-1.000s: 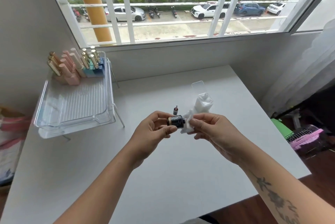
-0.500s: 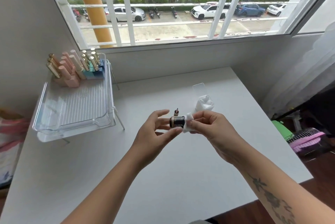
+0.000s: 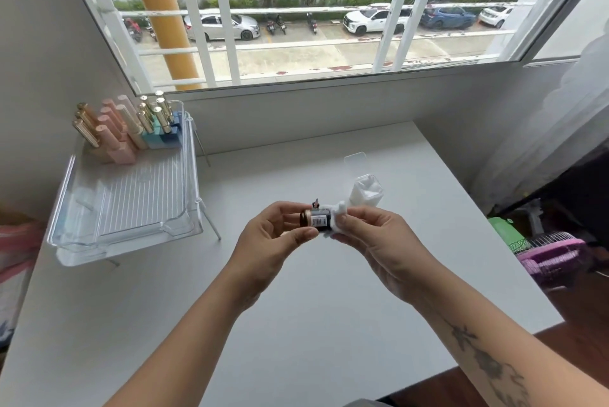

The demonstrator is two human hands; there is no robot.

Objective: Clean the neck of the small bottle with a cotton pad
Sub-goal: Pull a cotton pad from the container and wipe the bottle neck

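A small dark bottle (image 3: 315, 220) with a gold-coloured base and a barcode label lies sideways in the air above the white table (image 3: 296, 324). My left hand (image 3: 270, 241) pinches its base end between thumb and fingers. My right hand (image 3: 372, 235) presses a white cotton pad (image 3: 336, 217) around the bottle's right end, where the neck is hidden under the pad. Just behind the bottle a small dark cap or applicator (image 3: 316, 203) stands on the table.
An open clear box of cotton pads (image 3: 365, 190) sits behind my right hand. A clear plastic tray on wire legs (image 3: 131, 205) stands at the left, holding several pink, gold and blue cosmetic tubes (image 3: 125, 126). The table's right edge drops to a floor with a pink object.
The view has shifted slightly. My left fingers have closed back onto the bottle's base after opening briefly, and the bottle has turned a little. The pad stays pressed on the neck end.
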